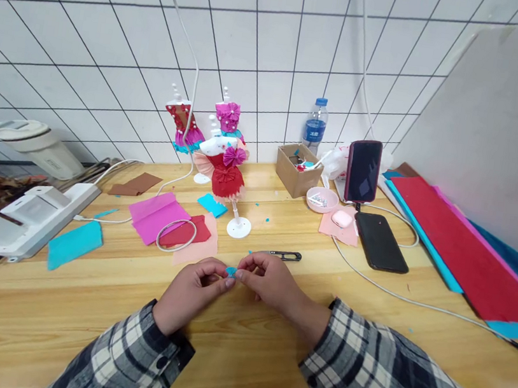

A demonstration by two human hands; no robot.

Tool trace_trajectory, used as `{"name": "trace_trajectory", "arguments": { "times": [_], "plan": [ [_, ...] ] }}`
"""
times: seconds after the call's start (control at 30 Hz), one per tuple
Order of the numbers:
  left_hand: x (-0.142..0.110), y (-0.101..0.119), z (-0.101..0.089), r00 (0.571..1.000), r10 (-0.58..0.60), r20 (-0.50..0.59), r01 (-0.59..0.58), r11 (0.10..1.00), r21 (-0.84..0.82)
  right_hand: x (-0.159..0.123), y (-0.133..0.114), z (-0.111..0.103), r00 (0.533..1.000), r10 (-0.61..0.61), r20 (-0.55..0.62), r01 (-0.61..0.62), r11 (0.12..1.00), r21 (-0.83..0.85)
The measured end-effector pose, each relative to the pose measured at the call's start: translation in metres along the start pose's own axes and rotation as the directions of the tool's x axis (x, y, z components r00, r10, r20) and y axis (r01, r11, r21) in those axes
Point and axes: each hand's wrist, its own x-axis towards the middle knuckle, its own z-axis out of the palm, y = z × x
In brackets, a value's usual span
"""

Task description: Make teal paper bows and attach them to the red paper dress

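Note:
Between my two hands is a small piece of blue crepe paper, mostly covered by fingertips. My left hand pinches it from the left, thumb and forefinger together. From the other side my right hand pinches it too. Just beyond the right hand lies a pair of black thread snips. A small mannequin in a red paper dress with a magenta bow stands on a white round base past my hands. Two more dressed mannequins, one in magenta and one in brown and red, stand behind it.
Left are magenta paper, blue paper and a white power strip. Behind are a cardboard box, a pink bowl and a bottle. Right are an upright phone, a black phone, a cable and red paper.

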Motion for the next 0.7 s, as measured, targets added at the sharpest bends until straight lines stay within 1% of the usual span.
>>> {"name": "trace_trajectory", "arguments": {
  "times": [0.1,0.2,0.23,0.3,0.47,0.53,0.63,0.7],
  "plan": [
    [-0.0011,-0.0006,0.0006,0.999,0.037,0.009,-0.037,0.998,0.055,-0.0016,-0.0005,-0.0019,0.999,-0.037,0.035,0.037,0.999,0.0],
    [-0.0023,-0.0004,0.0011,0.997,0.074,0.003,-0.074,0.991,0.112,-0.0024,-0.0007,-0.0031,0.995,-0.102,0.023,0.104,0.987,-0.125],
    [-0.0026,-0.0002,0.0009,0.997,0.081,-0.005,-0.08,0.988,0.131,-0.0023,-0.0008,-0.0033,0.994,-0.105,0.013,0.106,0.981,-0.163],
    [-0.0031,0.0003,-0.0002,0.996,0.089,-0.023,-0.085,0.984,0.158,-0.0018,-0.0012,-0.0037,0.997,-0.082,0.009,0.082,0.979,-0.185],
    [-0.0038,0.0029,-0.0043,0.996,0.083,-0.024,-0.079,0.986,0.146,-0.0015,-0.0027,-0.0046,0.998,-0.021,0.063,0.031,0.987,-0.156],
    [-0.0042,0.0041,-0.0052,0.996,0.085,-0.037,-0.078,0.983,0.166,-0.0022,-0.0035,-0.0045,0.996,0.003,0.089,0.005,0.996,-0.094],
    [-0.0043,0.0049,-0.0062,0.994,0.093,-0.06,-0.08,0.979,0.189,-0.0032,-0.005,-0.0041,0.991,0.048,0.122,-0.053,0.998,0.041],
    [-0.0042,0.0045,-0.0066,0.993,0.098,-0.066,-0.083,0.977,0.199,-0.0034,-0.0057,-0.0039,0.99,0.062,0.127,-0.073,0.994,0.086]
  ]
}}
